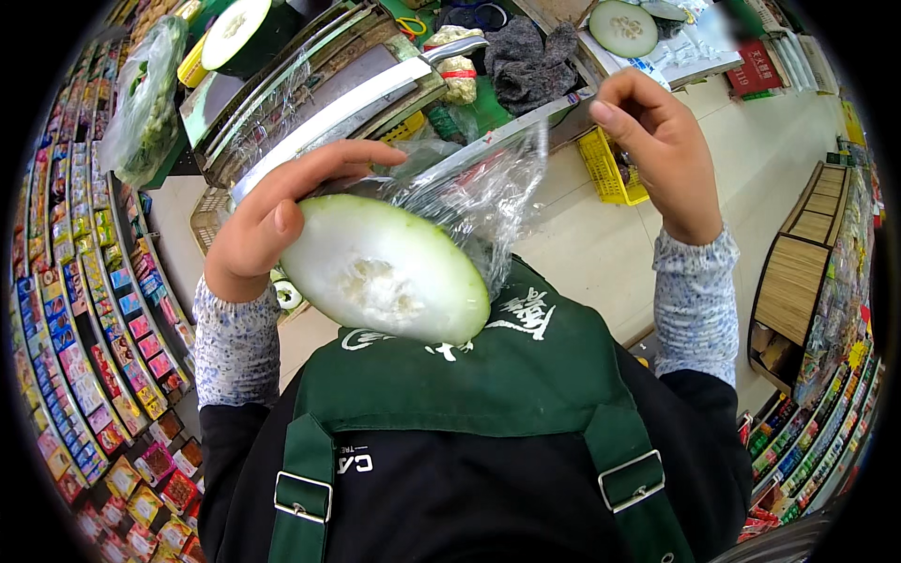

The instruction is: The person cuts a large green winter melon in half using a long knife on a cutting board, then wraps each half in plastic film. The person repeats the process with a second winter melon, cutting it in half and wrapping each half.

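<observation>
A large cut piece of winter melon (387, 271), its pale seeded face turned up, rests against my green apron (457, 394). My left hand (274, 211) holds the melon by its upper left edge, fingers reaching over the far side. Clear plastic film (493, 204) stretches crumpled from behind the melon up toward the right. My right hand (654, 141) is raised to the right, away from the melon, thumb and fingers curled near each other; whether any film is between them cannot be told. Just beyond my left hand lies a film-wrapping device (331, 112) with a long white bar.
A dark-rinded winter melon (246, 32) stands at the back left beside a bag of greens (151, 105). A grey cloth (528, 63) lies behind the bench. Another melon slice (623, 28) sits at back right. A yellow basket (609, 169) is below my right hand. Snack shelves line the left.
</observation>
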The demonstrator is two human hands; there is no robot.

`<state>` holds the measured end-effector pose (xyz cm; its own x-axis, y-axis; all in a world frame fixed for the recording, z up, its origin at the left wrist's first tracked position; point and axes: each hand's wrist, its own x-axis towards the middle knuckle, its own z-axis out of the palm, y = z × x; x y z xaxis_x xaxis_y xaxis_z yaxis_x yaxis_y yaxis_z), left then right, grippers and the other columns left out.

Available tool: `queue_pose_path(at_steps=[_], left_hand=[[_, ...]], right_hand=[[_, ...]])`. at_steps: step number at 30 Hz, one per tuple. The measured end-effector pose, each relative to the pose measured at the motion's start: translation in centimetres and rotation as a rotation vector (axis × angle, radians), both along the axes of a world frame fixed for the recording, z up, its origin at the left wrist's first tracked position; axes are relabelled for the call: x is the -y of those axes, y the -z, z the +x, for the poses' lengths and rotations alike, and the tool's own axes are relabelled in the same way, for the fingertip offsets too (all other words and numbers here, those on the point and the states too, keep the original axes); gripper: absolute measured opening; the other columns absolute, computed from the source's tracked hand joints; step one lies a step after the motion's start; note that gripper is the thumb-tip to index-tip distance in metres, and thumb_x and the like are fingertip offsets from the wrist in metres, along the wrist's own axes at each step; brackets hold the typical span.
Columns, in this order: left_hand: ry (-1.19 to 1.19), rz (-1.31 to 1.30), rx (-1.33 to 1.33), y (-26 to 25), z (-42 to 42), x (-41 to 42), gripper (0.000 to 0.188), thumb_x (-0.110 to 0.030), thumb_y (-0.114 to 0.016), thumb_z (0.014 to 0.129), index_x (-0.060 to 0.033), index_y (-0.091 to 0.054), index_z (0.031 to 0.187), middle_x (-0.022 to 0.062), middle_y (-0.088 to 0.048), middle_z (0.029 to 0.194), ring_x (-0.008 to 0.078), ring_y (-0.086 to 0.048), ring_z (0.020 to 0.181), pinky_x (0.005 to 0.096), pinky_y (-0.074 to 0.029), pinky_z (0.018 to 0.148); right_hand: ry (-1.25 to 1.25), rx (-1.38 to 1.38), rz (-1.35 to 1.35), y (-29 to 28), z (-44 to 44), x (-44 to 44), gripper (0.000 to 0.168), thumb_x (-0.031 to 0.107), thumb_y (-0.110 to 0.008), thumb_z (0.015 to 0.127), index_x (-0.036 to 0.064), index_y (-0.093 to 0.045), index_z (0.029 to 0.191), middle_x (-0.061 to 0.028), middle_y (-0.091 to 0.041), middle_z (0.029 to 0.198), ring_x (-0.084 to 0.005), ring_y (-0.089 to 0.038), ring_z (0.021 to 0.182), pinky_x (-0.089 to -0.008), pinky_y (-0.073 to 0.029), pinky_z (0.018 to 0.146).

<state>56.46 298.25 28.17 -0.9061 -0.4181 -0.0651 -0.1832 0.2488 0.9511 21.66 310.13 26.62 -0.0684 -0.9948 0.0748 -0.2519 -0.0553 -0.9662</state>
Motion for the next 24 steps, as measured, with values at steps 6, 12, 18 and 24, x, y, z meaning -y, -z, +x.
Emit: queue_pose_path(at_steps=[6,12,18,24], left_hand=[[-0.012,0.022,0.011,-0.5,-0.1,-0.2,0.098,-0.078,-0.035,0.090,0.0084,-0.054,0.133,0.0167,-0.057,0.131,0.0234,-0.055,0.116,0.0354,-0.039,0.103],[-0.120,0.162,0.136,-0.3,0.1,-0.4,0.096,-0.075,-0.038,0.093,0.0130,-0.053,0.129,0.0148,-0.064,0.119,0.0177,-0.061,0.105,0.0294,-0.045,0.095],[-0.086,0.251,0.011,0.8,1.5,0.2,0.063,-0.049,-0.047,0.103,0.0078,-0.056,0.131,0.0149,-0.064,0.119,0.0204,-0.058,0.111,0.0331,-0.044,0.098],[-0.021,0.272,-0.251,4.2,1.1,3.0,0.062,-0.047,-0.049,0.102,0.0070,-0.054,0.134,0.0193,-0.048,0.143,0.0286,-0.048,0.130,0.0399,-0.037,0.110]], right_hand=[[-0.077,0.384,0.046,1.0,5.4,-0.7,0.022,0.020,-0.060,0.101,0.000,-0.066,0.102,-0.0023,-0.062,0.088,-0.0119,-0.059,0.082,-0.0252,-0.048,0.074],[0.277,0.822,-0.042,0.5,8.9,0.6,0.021,0.018,-0.054,0.104,0.000,-0.060,0.094,-0.0002,-0.055,0.068,-0.0128,-0.051,0.053,-0.0285,-0.045,0.051],[0.212,-0.049,-0.062,6.6,8.6,7.3,0.017,0.019,-0.057,0.103,0.004,-0.062,0.097,0.0021,-0.055,0.072,-0.0064,-0.050,0.064,-0.0263,-0.043,0.057],[-0.670,1.223,0.319,6.5,21.2,5.8,0.035,0.032,-0.052,0.103,0.008,-0.058,0.127,-0.0076,-0.063,0.118,-0.0155,-0.061,0.108,-0.0309,-0.049,0.093]])
